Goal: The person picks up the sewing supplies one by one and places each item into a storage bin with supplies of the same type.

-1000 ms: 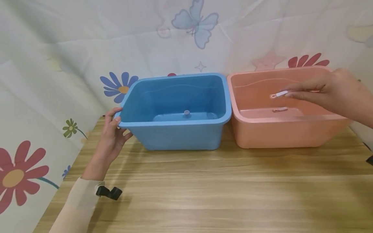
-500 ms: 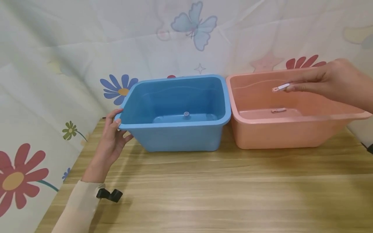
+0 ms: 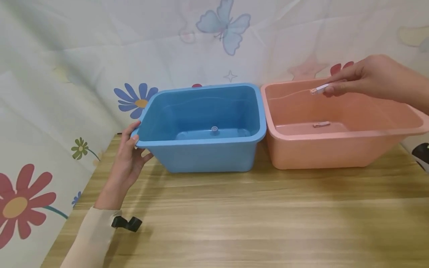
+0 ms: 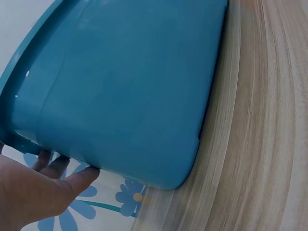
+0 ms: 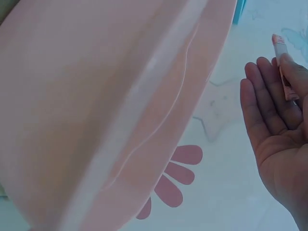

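Observation:
In the head view my left hand grips the left end of a blue plastic bin by its rim. Its fingers also show against the underside of the rim in the left wrist view. My right hand is over a pink plastic bin, pinching a small white and pink clothespin between thumb and fingers. In the right wrist view the remaining fingers lie fairly straight behind it. A similar clothespin lies on the pink bin's floor. A small round whitish piece is in the blue bin.
Both bins stand side by side on a wood-grain table, rims nearly touching. Behind them hangs a pale curtain printed with flowers and a butterfly. A black wrist mount sits on the left sleeve.
My right hand has risen with the clothespin, from inside the pink bin to about the height of its back rim. My left hand stays on the blue bin.

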`<state>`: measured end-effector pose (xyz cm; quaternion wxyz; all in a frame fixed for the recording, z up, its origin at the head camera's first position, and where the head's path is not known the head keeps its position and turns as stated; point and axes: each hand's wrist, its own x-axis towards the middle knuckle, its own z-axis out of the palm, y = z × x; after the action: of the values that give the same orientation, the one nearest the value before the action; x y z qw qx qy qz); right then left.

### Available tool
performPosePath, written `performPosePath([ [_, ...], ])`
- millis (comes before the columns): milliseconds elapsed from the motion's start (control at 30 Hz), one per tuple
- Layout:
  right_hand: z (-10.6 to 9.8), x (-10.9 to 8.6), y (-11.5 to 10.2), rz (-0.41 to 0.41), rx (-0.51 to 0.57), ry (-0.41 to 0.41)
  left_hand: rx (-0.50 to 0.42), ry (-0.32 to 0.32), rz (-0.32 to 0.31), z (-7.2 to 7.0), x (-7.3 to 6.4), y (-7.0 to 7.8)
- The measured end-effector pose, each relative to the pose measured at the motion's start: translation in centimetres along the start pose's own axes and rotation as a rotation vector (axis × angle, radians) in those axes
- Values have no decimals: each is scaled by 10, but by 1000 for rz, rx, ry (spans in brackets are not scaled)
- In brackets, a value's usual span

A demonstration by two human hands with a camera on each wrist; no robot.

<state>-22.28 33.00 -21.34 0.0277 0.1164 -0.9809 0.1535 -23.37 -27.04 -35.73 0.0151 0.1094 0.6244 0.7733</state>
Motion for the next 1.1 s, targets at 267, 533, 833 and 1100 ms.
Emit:
performPosePath([
  [267,-10,26,12,75,225,-162,-8,9,1,-1,-3,-4],
  [533,-10,41,10,33,241,-124,-11,5,13,-3,-3,-1],
  [833,-13,54,6,7,299,-96,-24,12,5,-1,-4,-3],
  [1100,-10,55,7,63,352,-71,-3,-7,-11,-1,4,0],
])
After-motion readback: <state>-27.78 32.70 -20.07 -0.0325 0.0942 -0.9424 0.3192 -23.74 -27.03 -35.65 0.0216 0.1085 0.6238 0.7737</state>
